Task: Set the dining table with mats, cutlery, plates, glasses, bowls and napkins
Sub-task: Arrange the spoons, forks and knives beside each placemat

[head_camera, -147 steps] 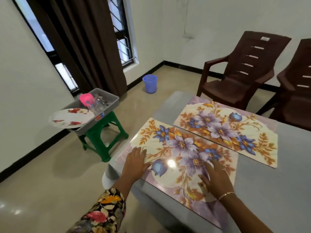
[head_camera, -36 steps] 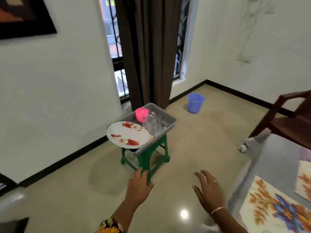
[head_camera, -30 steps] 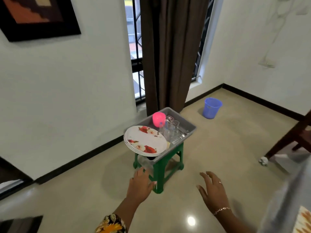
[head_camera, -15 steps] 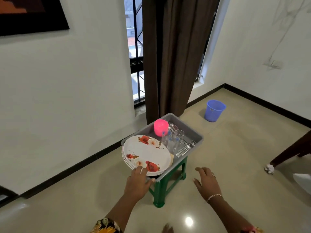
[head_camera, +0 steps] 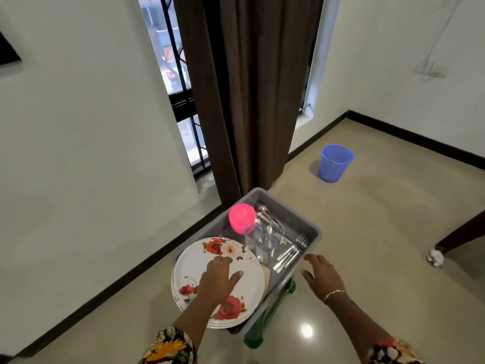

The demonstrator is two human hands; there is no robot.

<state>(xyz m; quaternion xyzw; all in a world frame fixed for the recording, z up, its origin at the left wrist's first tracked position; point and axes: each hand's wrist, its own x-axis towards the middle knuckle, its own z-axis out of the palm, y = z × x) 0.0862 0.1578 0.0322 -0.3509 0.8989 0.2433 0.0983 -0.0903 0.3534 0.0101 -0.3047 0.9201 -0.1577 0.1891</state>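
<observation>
A stack of white plates (head_camera: 244, 269) with red roses lies at the near end of a grey tray (head_camera: 311, 229). My left hand (head_camera: 219, 281) hovers spread over the top plate, fingers straight; contact cannot be told. Further back in the tray are clear glasses (head_camera: 265, 239), a pink bowl (head_camera: 242, 218) turned upside down, and forks and spoons (head_camera: 290, 252) along the right side. My right hand (head_camera: 319, 271) is open in the air just right of the tray's rim, holding nothing.
The tray sits on a green stool (head_camera: 270, 316) on the tiled floor. A brown curtain (head_camera: 249, 95) and window are behind it. A blue bucket (head_camera: 334, 162) stands further right, and a dark chair leg (head_camera: 459, 236) with a crumpled white scrap (head_camera: 434, 257) at the right edge.
I have turned away from the table and mats and come up close to the tray. My left hand moved forward over the plates; my right hand reached beside the tray.
</observation>
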